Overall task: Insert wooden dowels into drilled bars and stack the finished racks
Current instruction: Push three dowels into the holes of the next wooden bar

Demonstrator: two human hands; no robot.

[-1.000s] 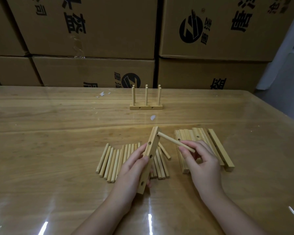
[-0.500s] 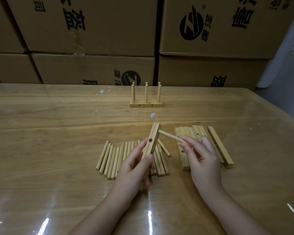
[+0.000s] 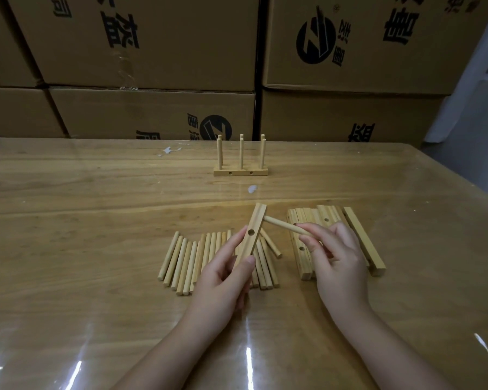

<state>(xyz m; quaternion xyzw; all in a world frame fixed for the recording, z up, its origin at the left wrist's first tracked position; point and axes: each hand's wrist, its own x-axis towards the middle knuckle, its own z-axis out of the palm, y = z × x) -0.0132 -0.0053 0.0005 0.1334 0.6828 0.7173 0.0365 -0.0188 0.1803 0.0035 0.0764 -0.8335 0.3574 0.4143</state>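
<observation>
On my left the loose dowels point(image 3: 181, 260) lie in a flat row on the worktop point(image 3: 68, 220), a good many of them not yet used. My left hand point(image 3: 223, 280) grips a drilled bar point(image 3: 257, 220) by its lower half and holds it tilted above that row, one side hole facing me. My right hand point(image 3: 338, 263) pinches a dowel point(image 3: 282, 225) by its near end, and the far end sits at the bar's top hole; I cannot tell how deep it has gone. I take this to be the first peg of this bar, with more to fit. Right of that hand lies the pile of bare bars point(image 3: 362, 240), so most of the job is left. Further back, near the middle, a finished rack point(image 3: 240, 172) stands with three pegs upright, perhaps a second close behind. A white scrap point(image 3: 252, 188) lies between it and my hands. Cardboard boxes point(image 3: 152, 52) wall the far edge; nothing blocks my reach
</observation>
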